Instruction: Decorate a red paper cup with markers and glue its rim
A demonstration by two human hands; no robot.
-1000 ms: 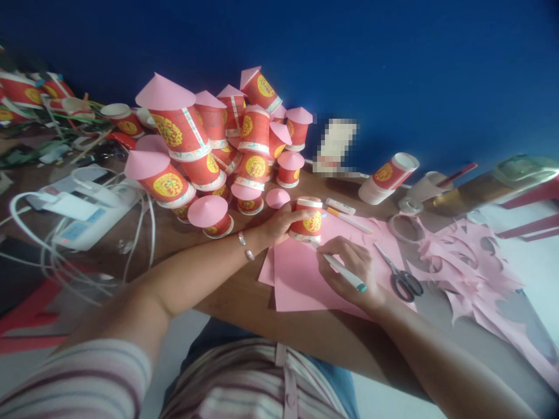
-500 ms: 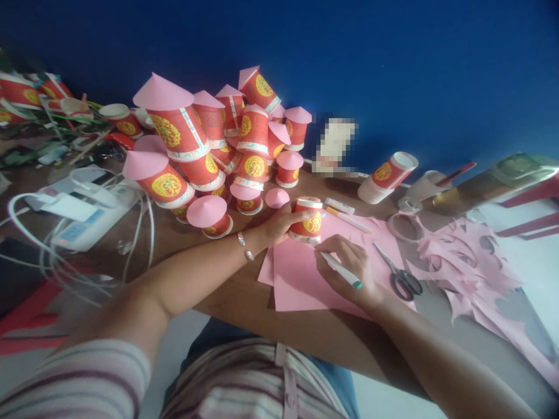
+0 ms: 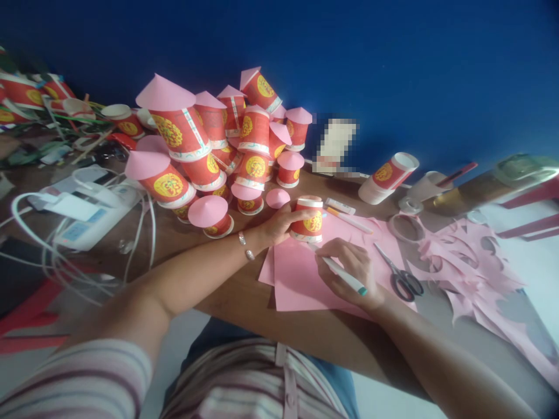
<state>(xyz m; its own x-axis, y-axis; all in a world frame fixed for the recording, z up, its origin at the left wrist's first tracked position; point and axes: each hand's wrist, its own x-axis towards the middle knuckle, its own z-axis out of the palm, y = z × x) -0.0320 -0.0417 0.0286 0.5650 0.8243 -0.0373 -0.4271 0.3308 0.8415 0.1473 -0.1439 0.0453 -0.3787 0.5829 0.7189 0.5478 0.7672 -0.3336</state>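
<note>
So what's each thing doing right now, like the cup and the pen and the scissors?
red cup: upside down on the pink paper, held by the left hand
pen: in the right hand, tip by the cup's rim
pink paper: flat on the table
scissors: closed, lying untouched
cup pile: stacked, pink cones on

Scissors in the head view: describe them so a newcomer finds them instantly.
Start at the pink paper sheet on the wooden table. Just right of the right hand holding the pen lie the scissors, the only metal-bladed tool, with dark handles pointing toward the person.
</note>
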